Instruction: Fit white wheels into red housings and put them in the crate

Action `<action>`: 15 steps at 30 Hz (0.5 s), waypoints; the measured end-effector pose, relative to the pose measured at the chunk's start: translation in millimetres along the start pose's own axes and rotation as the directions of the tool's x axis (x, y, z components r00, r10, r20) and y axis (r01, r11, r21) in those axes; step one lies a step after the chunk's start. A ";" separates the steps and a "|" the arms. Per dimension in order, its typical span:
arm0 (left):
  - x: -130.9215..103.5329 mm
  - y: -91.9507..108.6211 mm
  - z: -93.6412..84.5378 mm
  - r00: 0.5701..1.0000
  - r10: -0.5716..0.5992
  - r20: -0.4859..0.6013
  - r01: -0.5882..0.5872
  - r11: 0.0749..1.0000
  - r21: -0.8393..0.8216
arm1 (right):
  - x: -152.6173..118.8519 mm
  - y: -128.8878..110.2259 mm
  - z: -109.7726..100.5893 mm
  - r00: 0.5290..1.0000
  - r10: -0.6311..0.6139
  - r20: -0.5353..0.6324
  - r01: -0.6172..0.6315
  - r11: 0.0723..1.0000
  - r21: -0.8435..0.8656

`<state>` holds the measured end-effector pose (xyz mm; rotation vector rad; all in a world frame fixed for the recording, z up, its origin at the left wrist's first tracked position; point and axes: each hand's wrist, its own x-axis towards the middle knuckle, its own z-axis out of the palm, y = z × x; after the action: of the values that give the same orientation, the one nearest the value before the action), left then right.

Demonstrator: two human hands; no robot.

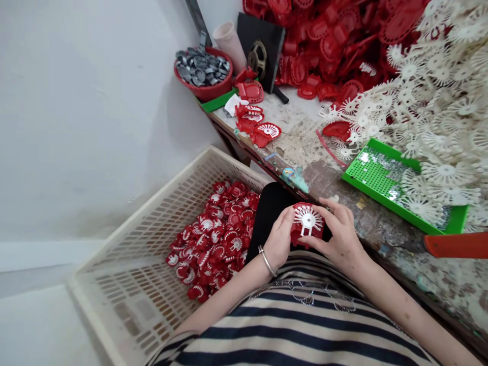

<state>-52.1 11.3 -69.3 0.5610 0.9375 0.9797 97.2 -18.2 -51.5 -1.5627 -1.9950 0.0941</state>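
Note:
Close to my body, above my lap, is a red plastic shell [299, 237] with a white fan-shaped plastic piece [308, 219] lying on its face. My left hand [281, 236] is closed on the shell's left side, a metal bangle at its wrist. From the right, my right hand [339, 231] reaches round the same part, with fingers at its upper edge and thumb at the white piece's lower legs. The shell's underside and some of my fingertips are hidden.
A pale plastic crate [125, 244] on the left holds many red-and-white assembled parts [217, 239]. On the worktable [305, 112] are a green tray [381, 188] with small metal bits, heaps of red shells [335, 40] and white fan pieces [446, 101], an orange handle [453, 245] and a red bowl [213, 91].

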 end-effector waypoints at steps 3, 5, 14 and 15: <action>-2.5 2.2 1.8 0.999 0.024 0.032 -0.024 1.000 0.019 | 0.4 -3.1 0.4 1.000 0.007 -0.013 -0.007 1.000 -0.021; -3.8 2.9 2.4 0.997 0.035 0.072 -0.039 0.998 0.053 | -0.7 -4.9 0.7 1.000 0.011 -0.013 -0.012 0.999 -0.038; -5.5 -0.3 2.1 0.994 0.063 0.086 -0.076 0.985 0.157 | -7.3 -8.8 -0.8 0.999 0.042 -0.010 -0.043 0.995 -0.089; -6.0 -0.2 2.4 0.994 0.068 0.085 -0.081 0.984 0.161 | -7.3 -9.2 -0.9 0.999 0.044 -0.016 -0.046 0.995 -0.088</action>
<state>-51.3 6.0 -65.8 0.7734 0.9366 0.9448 90.7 -27.9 -50.1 -1.6596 -1.9778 0.0125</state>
